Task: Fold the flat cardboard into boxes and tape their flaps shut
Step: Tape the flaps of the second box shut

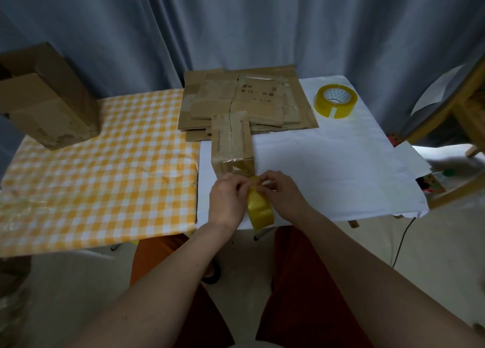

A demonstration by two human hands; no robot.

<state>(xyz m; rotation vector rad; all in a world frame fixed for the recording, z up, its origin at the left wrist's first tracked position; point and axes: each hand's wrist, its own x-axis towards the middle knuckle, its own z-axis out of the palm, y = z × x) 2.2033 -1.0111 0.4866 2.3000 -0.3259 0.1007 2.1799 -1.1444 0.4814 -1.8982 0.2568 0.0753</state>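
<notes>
A small folded cardboard box stands on the white table, its top flaps closed along a middle seam and a strip of clear tape across its near edge. Just in front of it my left hand grips a yellow tape roll. My right hand pinches the tape's end at the top of the roll. A stack of flat cardboard lies behind the box.
A second yellow tape roll sits at the back right of the white table. A larger assembled box stands at the back left on the yellow checked cloth. A wooden frame stands at the right.
</notes>
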